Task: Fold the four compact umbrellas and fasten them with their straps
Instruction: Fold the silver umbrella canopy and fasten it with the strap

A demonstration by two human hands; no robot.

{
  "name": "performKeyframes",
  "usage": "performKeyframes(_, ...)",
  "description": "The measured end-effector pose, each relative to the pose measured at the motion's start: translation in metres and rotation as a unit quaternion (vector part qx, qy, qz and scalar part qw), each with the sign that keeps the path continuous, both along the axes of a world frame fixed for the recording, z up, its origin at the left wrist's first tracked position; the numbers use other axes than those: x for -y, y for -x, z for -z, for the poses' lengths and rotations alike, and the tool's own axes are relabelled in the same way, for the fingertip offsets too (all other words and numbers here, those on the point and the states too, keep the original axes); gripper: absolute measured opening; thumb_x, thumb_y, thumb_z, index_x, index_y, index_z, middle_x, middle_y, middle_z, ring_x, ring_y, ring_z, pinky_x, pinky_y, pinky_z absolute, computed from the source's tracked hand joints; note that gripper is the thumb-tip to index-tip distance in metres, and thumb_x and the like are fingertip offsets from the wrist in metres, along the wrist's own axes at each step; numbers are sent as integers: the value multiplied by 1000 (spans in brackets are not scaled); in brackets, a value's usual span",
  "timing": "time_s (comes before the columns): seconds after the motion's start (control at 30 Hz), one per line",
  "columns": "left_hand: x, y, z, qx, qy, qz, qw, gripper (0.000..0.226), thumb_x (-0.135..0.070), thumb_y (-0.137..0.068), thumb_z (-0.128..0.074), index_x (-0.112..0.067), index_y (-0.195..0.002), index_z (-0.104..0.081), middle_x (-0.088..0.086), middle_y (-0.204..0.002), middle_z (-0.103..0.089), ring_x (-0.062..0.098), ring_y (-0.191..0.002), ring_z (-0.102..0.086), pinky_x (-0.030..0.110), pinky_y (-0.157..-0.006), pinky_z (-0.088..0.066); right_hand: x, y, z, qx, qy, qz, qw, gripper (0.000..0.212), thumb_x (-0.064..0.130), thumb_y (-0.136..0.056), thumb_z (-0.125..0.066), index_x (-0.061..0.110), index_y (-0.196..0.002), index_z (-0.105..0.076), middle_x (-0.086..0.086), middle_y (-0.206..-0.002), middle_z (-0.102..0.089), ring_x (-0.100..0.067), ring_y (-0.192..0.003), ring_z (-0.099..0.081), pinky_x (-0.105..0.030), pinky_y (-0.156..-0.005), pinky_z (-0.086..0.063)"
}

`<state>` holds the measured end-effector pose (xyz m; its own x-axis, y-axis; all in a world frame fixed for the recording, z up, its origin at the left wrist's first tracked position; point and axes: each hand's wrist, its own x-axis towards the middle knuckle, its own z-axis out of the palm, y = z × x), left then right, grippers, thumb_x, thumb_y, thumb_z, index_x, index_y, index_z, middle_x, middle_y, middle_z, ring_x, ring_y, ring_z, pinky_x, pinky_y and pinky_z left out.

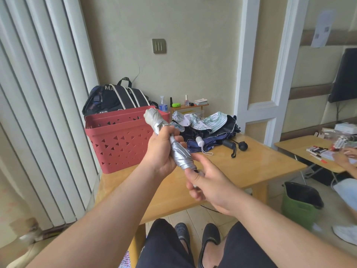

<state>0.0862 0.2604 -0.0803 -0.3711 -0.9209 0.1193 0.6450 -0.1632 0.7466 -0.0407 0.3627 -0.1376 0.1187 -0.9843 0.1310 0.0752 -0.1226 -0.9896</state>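
The left hand [161, 151] grips the silver umbrella [170, 141] round its middle, fingers curled over the rolled canopy, and holds it tilted in the air above the table [257, 161], its top end just in front of the red basket [119, 140]. The right hand [208, 187] is at the lower end, fingers curled about what looks like the handle, which is mostly hidden inside the palm; its forefinger points out along the canopy. The cloth looks already wound tight, so I judge this umbrella to be at the fastening step: whether the strap is closed cannot be told, for the left fingers cover that part. The next move probably calls for keeping the roll pinched so it does not spring loose, finding the strap end, drawing it round and pressing it shut. Farther back on the table lies a loose heap of other umbrellas [208, 128], patterned white and dark blue cloth with handles sticking out, plainly not folded, so most of the task seems to remain.
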Motion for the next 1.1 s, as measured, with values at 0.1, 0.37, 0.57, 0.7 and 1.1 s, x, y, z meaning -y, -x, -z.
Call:
performKeyframes(0.1, -11, -4, -12, -39, 36, 143, 988, 12, -11, -84, -52, -13, -90, -62, 3, -80, -61, 18, -67, -61, 30, -69, -54, 1, 9, -6, 171, -137, -157, 963, 42, 57, -98, -59, 20, -119, -61, -10, -84, -60, -18, -57, -51, -26, -52, -35)
performKeyframes(0.37, -1, 7, -14, 214, 69, -43, 973, 53, -30, -90, -73, -15, -135, -49, 12, -117, -64, 26, -91, -67, 49, -93, -59, 7, 9, -9, 2, 65, 155, 986, 12, 32, -103, -62, 31, -115, -58, -4, -78, -58, -13, -54, -51, -27, -47, -39)
performKeyframes(0.57, -18, 19, 1, 348, 211, -113, 907, 28, -42, -101, -63, -15, -96, -66, -11, -77, -65, 10, -72, -57, 29, -70, -45, 16, 27, -5, -216, 162, 316, 910, 42, 25, -96, -65, 44, -123, -40, 11, -100, -67, -16, -73, -66, -39, -61, -52)
performKeyframes(0.7, -27, 28, 6, 360, 220, -87, 903, 39, -51, -100, -63, -12, -97, -67, -10, -76, -70, 10, -74, -66, 31, -74, -51, 14, 28, 2, -235, 217, 332, 887, 52, 25, -97, -68, 35, -138, -37, 9, -121, -62, -11, -100, -61, -20, -73, -44)
performKeyframes(1.1, -25, 22, 15, 285, 220, -37, 932, 28, -27, -104, -62, 0, -106, -69, 27, -114, -73, 45, -115, -67, 58, -109, -50, 17, 20, -7, 23, 153, 215, 964, 34, 39, -103, -60, 47, -133, -48, 2, -92, -68, -15, -54, -47, -26, -46, -38)
